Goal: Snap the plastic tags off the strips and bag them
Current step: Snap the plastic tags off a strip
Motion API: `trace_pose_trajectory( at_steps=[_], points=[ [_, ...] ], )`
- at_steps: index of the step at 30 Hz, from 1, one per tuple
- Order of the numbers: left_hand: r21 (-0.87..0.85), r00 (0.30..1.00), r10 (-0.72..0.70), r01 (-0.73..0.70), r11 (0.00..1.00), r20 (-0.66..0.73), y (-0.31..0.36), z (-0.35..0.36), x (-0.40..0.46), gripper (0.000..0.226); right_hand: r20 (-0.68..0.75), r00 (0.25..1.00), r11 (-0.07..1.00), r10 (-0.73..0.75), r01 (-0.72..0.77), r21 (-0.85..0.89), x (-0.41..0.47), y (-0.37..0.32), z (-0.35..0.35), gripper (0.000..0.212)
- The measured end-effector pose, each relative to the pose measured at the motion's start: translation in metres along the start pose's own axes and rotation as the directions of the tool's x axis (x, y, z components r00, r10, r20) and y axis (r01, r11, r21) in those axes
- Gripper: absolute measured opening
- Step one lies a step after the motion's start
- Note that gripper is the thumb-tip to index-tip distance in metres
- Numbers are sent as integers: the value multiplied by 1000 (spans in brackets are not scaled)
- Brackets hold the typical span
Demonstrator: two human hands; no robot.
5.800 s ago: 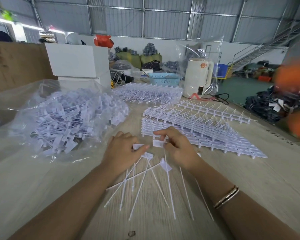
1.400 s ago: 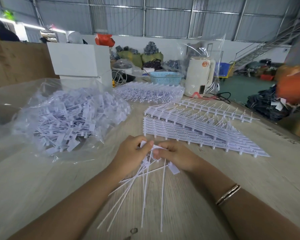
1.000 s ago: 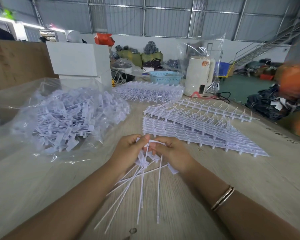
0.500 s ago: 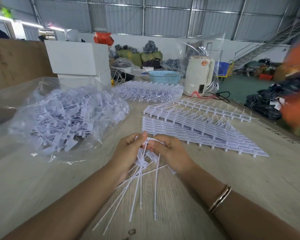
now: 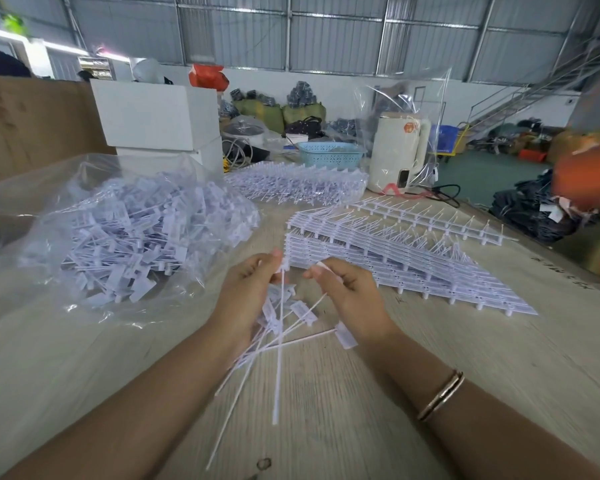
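Note:
My left hand [image 5: 248, 299] grips a bunch of white plastic tags [image 5: 278, 327], their long thin tails fanning down over the table. My right hand [image 5: 349, 296] is just to the right of it, fingers curled, pinching the head of one more tag near its fingertips. A stack of uncut tag strips [image 5: 388, 258] lies on the table just beyond my hands. To the left sits a clear plastic bag [image 5: 136, 230] full of loose tags.
A second pile of strips [image 5: 298, 181] lies farther back, with a single strip [image 5: 430, 216] at the right. White boxes [image 5: 156, 123], a blue basket [image 5: 329, 154] and a cream kettle [image 5: 399, 150] stand at the table's far end. An orange blur [image 5: 589, 174] is at the right.
My hands gathered the loose tags off the table into my left hand. They have now parted slightly, and the bunch's tails hang lower.

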State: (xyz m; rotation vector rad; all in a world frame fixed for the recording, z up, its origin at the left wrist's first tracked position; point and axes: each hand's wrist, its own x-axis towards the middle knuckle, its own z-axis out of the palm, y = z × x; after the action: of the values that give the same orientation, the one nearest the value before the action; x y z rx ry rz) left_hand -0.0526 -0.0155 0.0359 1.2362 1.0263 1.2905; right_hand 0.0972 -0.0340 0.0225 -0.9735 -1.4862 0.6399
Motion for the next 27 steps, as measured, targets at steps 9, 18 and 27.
trace_pose_trajectory(
  at_steps=[9,18,27],
  points=[
    [874,860,451,-393,285,240,-18,-10,19,39,-39,945,935,324,-326,-138,2,8,-14,20],
    [680,939,274,-340,649,207,-22,-17,22,85,37,970,632,242,-129,-764,8,23,-12,24],
    [968,986,150,-108,227,75,7,-38,7,92,152,908,744,390,-214,-633,7,-30,-50,38]
  ],
)
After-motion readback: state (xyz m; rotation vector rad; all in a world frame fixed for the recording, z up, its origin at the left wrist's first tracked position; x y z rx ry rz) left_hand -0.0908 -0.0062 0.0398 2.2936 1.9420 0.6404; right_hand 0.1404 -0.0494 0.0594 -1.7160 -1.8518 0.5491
